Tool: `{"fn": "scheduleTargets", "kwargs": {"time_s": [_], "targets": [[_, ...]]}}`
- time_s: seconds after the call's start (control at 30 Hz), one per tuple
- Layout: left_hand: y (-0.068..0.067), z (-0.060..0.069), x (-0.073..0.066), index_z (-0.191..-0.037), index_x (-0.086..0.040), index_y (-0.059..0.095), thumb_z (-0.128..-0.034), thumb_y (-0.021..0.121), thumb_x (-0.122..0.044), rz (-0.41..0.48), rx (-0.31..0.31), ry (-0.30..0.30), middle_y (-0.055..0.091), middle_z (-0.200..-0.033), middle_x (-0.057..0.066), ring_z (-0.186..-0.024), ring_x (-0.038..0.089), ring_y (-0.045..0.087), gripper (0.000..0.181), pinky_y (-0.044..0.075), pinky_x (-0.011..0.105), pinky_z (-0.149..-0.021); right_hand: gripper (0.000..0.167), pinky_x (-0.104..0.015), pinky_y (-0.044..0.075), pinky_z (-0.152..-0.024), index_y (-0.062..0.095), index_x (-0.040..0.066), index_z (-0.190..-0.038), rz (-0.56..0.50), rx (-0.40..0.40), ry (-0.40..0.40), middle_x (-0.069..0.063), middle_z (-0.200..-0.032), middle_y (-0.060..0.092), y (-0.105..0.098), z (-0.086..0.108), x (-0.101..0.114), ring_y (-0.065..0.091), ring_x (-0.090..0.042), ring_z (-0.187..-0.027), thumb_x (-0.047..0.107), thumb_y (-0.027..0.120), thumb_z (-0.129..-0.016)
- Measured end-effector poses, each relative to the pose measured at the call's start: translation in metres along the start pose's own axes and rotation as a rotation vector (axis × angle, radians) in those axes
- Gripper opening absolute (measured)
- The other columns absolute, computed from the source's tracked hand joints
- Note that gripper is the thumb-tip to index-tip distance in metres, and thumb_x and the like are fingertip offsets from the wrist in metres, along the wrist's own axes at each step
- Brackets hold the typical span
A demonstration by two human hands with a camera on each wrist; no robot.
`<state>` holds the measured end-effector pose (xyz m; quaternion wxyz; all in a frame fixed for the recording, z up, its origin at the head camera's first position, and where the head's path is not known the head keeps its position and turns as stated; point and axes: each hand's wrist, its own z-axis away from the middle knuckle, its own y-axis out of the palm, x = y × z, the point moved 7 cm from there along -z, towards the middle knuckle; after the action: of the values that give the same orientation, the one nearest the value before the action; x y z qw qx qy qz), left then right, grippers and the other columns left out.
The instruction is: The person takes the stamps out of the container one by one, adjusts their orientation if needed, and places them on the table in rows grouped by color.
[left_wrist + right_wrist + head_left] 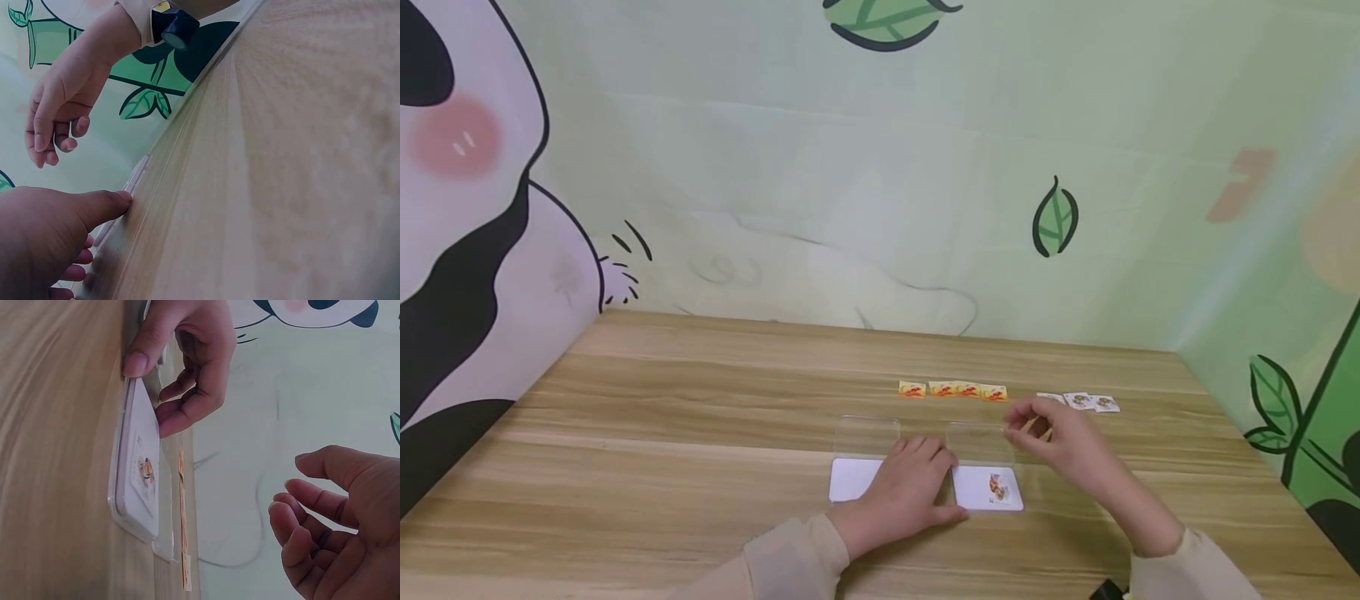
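My left hand (906,492) spans the left end of a white case (973,487) with a raised clear lid (981,443). In the right wrist view, its thumb (136,362) touches the near edge of the case (134,481) and bent fingers touch the far edge. A small sticker with a coloured picture (999,488) lies on the right part of the case. My right hand (1067,437) hovers above the table, right of the lid, with loosely bent fingers and nothing visible between them.
Another white case (853,479) with a raised clear lid (867,437) lies left, partly behind my left hand. Several orange-and-yellow pieces (955,389) form a row farther back. White picture pieces (1078,401) lie beyond my right hand. A printed backdrop (775,167) borders the table.
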<state>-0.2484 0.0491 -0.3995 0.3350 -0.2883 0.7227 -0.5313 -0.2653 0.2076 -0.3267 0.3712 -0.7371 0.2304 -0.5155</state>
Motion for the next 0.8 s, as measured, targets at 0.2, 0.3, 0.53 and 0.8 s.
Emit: {"fn": "scheduleTargets", "kwargs": {"time_s": [0.2, 0.3, 0.53, 0.8], "targets": [[-0.001, 0.0, 0.0, -0.112, -0.014, 0.062, -0.078, 0.07, -0.057, -0.007, -0.006, 0.002, 0.057, -0.112, -0.002, -0.111, 0.017, 0.052, 0.055, 0.042, 0.036, -0.103, 0.012, -0.02, 0.05, -0.06, 0.066, 0.005, -0.097, -0.013, 0.007, -0.042, -0.003, -0.089, 0.068, 0.004, 0.003, -0.001, 0.056, -0.001, -0.071, 0.011, 0.069, -0.086], [-0.001, 0.0, 0.0, -0.113, -0.014, 0.062, -0.0781, 0.07, -0.057, -0.004, -0.003, 0.001, 0.057, -0.113, -0.002, -0.112, 0.016, 0.052, 0.056, 0.042, 0.036, -0.103, 0.015, -0.02, 0.05, -0.06, 0.066, 0.003, -0.098, -0.018, 0.028, -0.045, -0.003, -0.089, 0.068, 0.007, 0.005, -0.002, 0.055, -0.002, -0.071, 0.012, 0.069, -0.086], [0.0, 0.0, 0.0, -0.114, -0.014, 0.062, -0.0786, 0.07, -0.057, -0.004, 0.002, 0.001, 0.057, -0.114, -0.002, -0.113, 0.017, 0.052, 0.056, 0.042, 0.038, -0.104, 0.02, -0.02, 0.051, -0.062, 0.065, 0.0, -0.102, -0.027, 0.075, -0.063, -0.005, -0.09, 0.065, 0.014, 0.007, -0.007, 0.056, -0.003, -0.073, 0.012, 0.07, -0.086], [0.0, 0.0, 0.0, -0.115, -0.013, 0.061, -0.0793, 0.069, -0.057, -0.001, 0.008, -0.003, 0.057, -0.118, 0.0, -0.116, 0.018, 0.052, 0.057, 0.041, 0.04, -0.106, 0.022, -0.02, 0.05, -0.062, 0.065, 0.001, -0.103, -0.012, 0.092, -0.077, -0.005, -0.091, 0.065, 0.021, 0.008, -0.011, 0.056, -0.002, -0.074, 0.013, 0.07, -0.086]]}}
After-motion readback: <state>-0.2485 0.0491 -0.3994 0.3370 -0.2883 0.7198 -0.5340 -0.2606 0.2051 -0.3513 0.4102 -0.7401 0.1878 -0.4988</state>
